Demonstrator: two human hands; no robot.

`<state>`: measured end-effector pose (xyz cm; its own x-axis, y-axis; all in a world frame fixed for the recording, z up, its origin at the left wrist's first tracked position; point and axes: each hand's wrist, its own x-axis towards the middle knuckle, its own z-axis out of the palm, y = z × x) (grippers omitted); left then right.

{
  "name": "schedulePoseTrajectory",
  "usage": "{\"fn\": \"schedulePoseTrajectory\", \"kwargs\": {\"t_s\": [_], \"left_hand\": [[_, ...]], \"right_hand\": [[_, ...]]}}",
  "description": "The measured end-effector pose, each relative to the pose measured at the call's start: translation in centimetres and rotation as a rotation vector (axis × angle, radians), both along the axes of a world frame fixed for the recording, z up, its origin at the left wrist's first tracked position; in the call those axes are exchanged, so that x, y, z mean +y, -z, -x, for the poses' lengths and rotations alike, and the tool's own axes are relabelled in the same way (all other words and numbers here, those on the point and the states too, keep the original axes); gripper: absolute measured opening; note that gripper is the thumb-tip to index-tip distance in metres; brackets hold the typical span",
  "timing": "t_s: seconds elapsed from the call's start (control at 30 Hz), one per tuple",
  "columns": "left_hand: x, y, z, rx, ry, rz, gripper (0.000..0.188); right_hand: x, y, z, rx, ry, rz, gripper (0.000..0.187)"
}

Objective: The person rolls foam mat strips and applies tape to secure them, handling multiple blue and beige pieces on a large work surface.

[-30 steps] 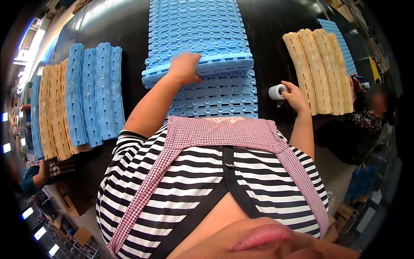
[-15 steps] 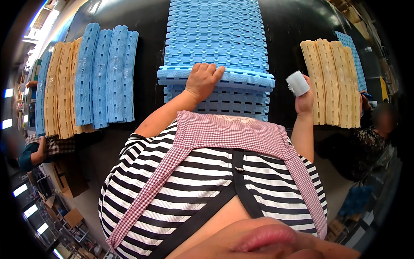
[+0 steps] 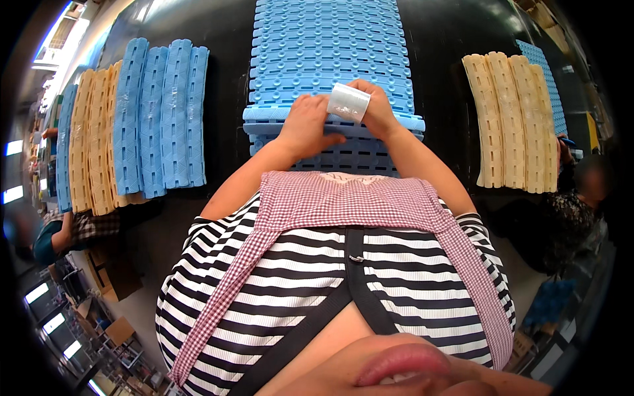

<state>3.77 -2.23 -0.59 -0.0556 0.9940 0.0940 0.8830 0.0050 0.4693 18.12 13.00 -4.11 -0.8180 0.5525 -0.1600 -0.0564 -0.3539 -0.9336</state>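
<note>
A long blue plastic mat (image 3: 330,46) studded with suction cups stretches away in front of me, its near end rolled into a thick edge (image 3: 264,119). My left hand (image 3: 308,125) is closed over that rolled edge, thumb on the near side. In my right hand (image 3: 378,111) is a roll of clear wrapping film (image 3: 349,103), gripped from its right side just above the edge. The roll sits right beside my left fingertips. Whether a strip of film runs from it to the mat is hard to see.
The mat lies on a black table (image 3: 442,59). Rolled blue mats (image 3: 158,119) and beige ones (image 3: 89,138) stand at the left; more beige rolls (image 3: 508,122) stand at the right. Other people sit at both sides, one person's dark patterned sleeve (image 3: 561,224) at the right.
My right hand has brought the film roll from the right of the mat over to its rolled edge, next to my left hand. The left thumb now shows on the near side.
</note>
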Motion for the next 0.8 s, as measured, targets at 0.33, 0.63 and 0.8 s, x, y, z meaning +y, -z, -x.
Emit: {"fn": "schedulePoseTrajectory", "kwargs": {"t_s": [0.33, 0.63, 0.8], "left_hand": [[1.3, -6.4, 1.8, -0.240, 0.121, -0.191, 0.028], [7.4, 0.2, 4.7, -0.401, -0.118, 0.218, 0.024], [6.1, 0.9, 4.3, -0.052, 0.056, 0.430, 0.030]], "right_hand": [[0.9, 0.2, 0.7, -0.154, -0.106, -0.369, 0.024], [-5.9, -0.9, -2.6, -0.036, 0.084, -1.191, 0.130], [-7.2, -0.6, -4.0, -0.213, -0.044, -1.073, 0.129]]}}
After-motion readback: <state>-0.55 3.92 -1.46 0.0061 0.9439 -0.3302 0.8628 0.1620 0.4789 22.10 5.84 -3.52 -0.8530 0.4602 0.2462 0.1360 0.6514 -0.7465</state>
